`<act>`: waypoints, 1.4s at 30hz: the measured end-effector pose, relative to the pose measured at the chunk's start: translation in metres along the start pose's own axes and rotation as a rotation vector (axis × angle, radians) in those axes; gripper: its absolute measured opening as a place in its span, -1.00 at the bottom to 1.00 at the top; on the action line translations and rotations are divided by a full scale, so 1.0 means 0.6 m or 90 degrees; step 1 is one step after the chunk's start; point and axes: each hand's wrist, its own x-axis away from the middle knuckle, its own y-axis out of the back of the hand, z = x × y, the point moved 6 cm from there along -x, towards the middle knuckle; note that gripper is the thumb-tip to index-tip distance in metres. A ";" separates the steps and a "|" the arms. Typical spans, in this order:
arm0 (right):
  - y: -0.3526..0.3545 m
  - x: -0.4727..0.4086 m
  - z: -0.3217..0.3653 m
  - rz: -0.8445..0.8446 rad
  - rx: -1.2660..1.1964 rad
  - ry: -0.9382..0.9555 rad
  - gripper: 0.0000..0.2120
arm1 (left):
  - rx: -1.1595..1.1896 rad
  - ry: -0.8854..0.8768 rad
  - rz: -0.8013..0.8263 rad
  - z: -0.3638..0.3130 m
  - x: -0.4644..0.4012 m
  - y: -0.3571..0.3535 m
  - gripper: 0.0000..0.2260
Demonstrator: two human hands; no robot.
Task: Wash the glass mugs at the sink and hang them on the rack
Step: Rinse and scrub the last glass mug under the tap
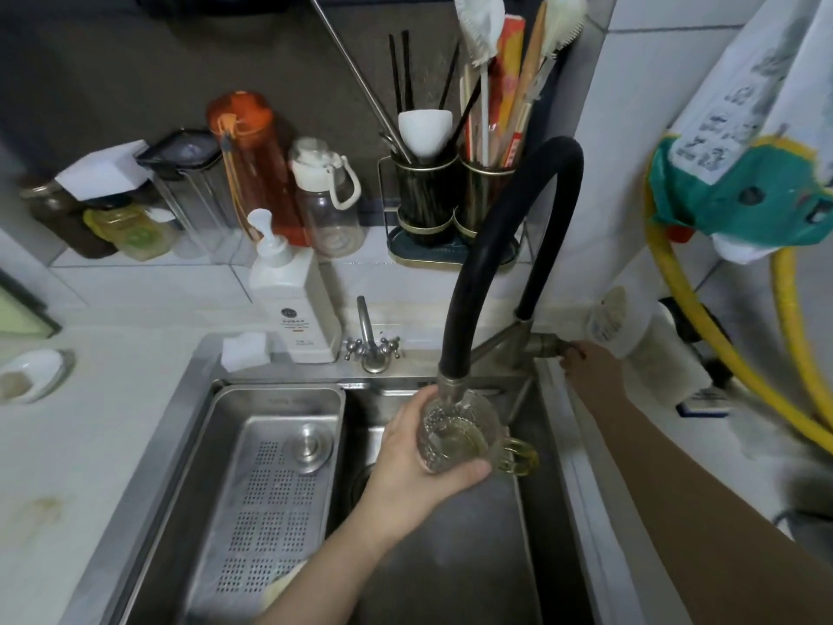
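Mug: 1 glass mug [455,437] sits over the sink [473,548] basin, near its back edge, mouth up right under the spout [453,390] so the stream fills it; yellow handle turned right.
Left hand: the left hand [414,457] wraps the mug's body, fingers behind and thumb in front, leaving the rim free for water.
Right hand: the right hand [590,365] reaches to the tap lever [547,347] at the sink's back right corner; fingers curl at it, probably setting the flow.
Rack: not in view.
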 end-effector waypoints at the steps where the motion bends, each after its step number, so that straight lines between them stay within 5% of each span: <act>1: 0.001 0.000 0.001 -0.002 0.009 0.006 -0.75 | -0.004 0.000 0.001 0.001 0.000 0.000 -0.30; 15: 0.007 0.082 0.037 0.015 -0.012 -0.044 -0.68 | -0.005 0.003 0.009 0.021 -0.004 0.018 -0.25; 22: -0.033 0.295 0.114 0.282 -0.260 0.066 -0.52 | 0.087 0.032 0.027 0.042 -0.016 0.055 -0.36; 25: -0.060 0.328 0.139 0.372 -0.268 0.116 -0.45 | 0.114 0.040 0.097 0.039 -0.018 0.047 -0.21; 29: -0.057 0.336 0.143 0.280 -0.257 0.100 -0.43 | 0.146 0.048 0.143 0.031 -0.012 0.030 -0.08; 42: -0.048 0.386 0.111 0.216 -0.251 0.069 -0.43 | 0.179 0.049 0.185 0.076 0.004 0.021 -0.35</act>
